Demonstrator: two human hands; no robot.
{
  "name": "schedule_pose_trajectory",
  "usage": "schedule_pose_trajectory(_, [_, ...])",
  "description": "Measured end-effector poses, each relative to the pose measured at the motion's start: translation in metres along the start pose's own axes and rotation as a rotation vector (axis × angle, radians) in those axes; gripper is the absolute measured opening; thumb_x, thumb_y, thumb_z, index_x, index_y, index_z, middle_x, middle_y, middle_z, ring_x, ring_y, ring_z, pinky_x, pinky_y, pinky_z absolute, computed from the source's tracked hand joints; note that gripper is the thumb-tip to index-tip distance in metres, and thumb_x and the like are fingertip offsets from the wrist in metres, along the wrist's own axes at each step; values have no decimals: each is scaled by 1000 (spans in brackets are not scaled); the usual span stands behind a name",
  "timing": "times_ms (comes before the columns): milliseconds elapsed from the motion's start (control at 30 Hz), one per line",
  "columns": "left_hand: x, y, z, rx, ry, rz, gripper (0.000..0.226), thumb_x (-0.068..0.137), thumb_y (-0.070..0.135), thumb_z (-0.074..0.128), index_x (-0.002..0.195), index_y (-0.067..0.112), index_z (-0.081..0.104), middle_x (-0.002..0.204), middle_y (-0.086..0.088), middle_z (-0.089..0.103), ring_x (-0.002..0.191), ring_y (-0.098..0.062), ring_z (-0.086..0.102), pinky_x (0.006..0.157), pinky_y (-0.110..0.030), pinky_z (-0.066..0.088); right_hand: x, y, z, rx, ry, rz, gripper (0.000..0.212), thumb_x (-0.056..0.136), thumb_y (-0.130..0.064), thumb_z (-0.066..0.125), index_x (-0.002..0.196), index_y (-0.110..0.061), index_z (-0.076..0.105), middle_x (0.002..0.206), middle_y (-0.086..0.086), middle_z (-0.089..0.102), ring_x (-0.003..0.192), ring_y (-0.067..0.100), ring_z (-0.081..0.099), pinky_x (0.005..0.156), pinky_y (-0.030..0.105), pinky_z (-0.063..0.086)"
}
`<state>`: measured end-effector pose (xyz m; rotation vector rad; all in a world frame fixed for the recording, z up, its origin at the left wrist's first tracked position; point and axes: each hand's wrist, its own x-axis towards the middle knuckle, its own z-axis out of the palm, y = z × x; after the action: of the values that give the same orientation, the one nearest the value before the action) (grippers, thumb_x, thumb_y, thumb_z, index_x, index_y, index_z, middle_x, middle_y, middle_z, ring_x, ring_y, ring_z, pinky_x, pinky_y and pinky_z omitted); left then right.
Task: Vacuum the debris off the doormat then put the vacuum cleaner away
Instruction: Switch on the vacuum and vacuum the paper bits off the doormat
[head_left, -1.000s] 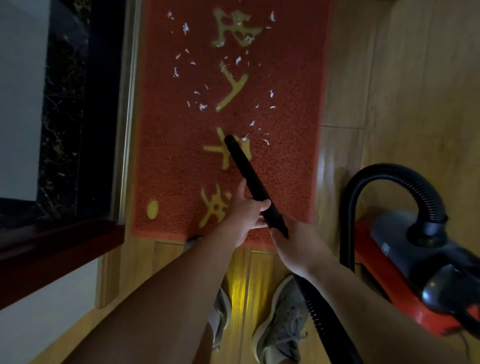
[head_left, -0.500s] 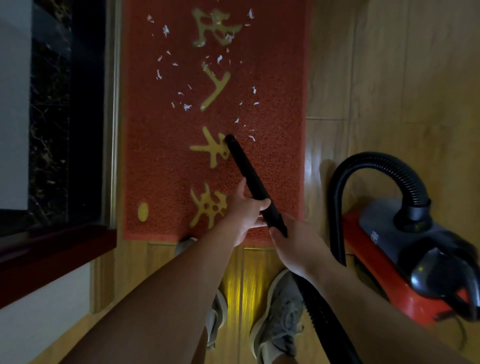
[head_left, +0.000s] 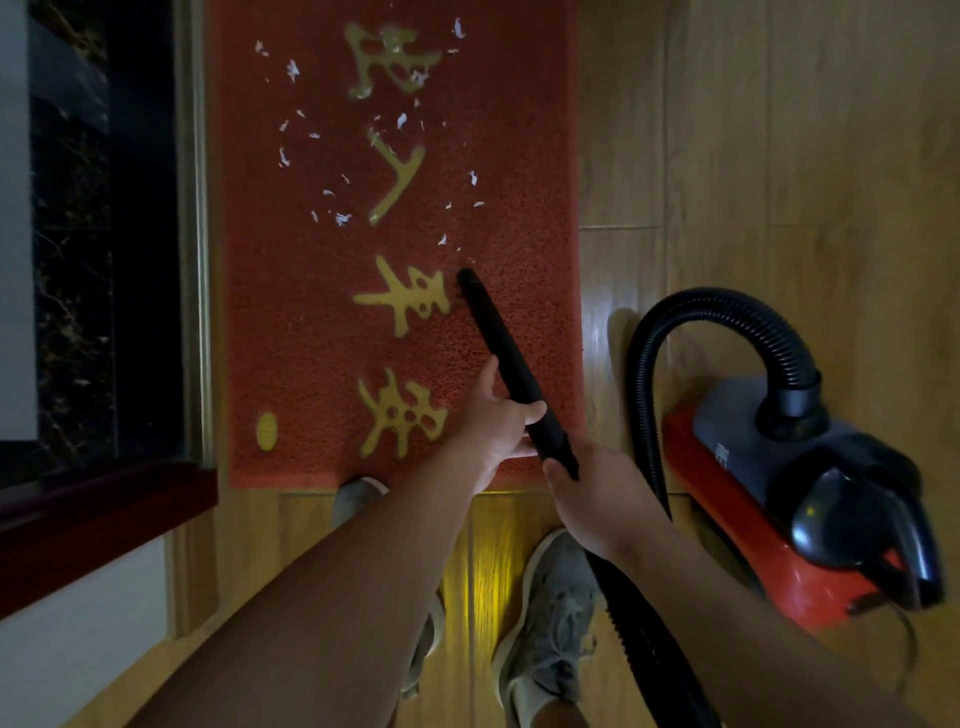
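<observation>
1. Left hand (head_left: 496, 415) and right hand (head_left: 592, 493) both grip nozzle (head_left: 506, 358); tip on doormat (head_left: 291, 312).
2. Sweep forward slowly through debris (head_left: 340, 218); vacuum cleaner (head_left: 810, 483) beside mat, right.

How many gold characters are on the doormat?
4, in one column on the doormat: top character, second character, third character, bottom character. More may lie off-frame.

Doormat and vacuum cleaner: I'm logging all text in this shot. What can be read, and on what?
"出入平安": gold characters lying sideways on the red doormat, far end to near end.
Gold oval stamp on the doormat: too small to read.
White mark on the vacuum cleaner: too blurred to read.
</observation>
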<state>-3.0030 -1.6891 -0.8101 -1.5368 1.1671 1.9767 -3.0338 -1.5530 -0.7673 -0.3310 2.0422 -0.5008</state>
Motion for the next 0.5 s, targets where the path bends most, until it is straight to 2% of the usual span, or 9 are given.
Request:
schedule_pose_trajectory(133, [-1, -1, 8, 10, -2, -5, 89, 95, -2, 65, 160, 39, 20, 133, -8, 64, 104, -30, 72, 81, -48, 63, -4, 5, -4, 9, 0, -5, 27, 103, -30, 47, 127, -21, 56, 72, -3, 60, 56, 10, 56, 46, 22, 30])
schedule_pose_trajectory(267, [-2, 0, 15, 20, -18, -11, 89, 95, -2, 65, 160, 39, 19, 133, -8, 64, 105, -29, 72, 75, -44, 64, -6, 10, -8, 16, 17, 21, 22, 103, -30, 48, 119, -21, 58, 72, -3, 61, 57, 10, 57, 45, 23, 30])
schedule_pose_trajectory(367, [-1, 1, 22, 24, -20, -12, 89, 95, -2, 65, 160, 38, 20, 134, -8, 63, 107, -31, 71, 80, -47, 63, -6, 14, -12, 25, 18, 38, 20, 102, -30, 48, 115, -19, 59, 72, -2, 61, 59, 13, 57, 47, 26, 32])
schedule_pose_trajectory(500, [1, 4, 32, 25, -37, -11, 91, 95, -2, 66, 161, 39, 19, 136, -8, 61, 109, -32, 70, 81, -49, 63, -6, 20, -20, 21, 40, 56, 26, 102, -33, 47, 120, -19, 59, 76, 1, 64, 65, 18, 61, 51, 30, 37])
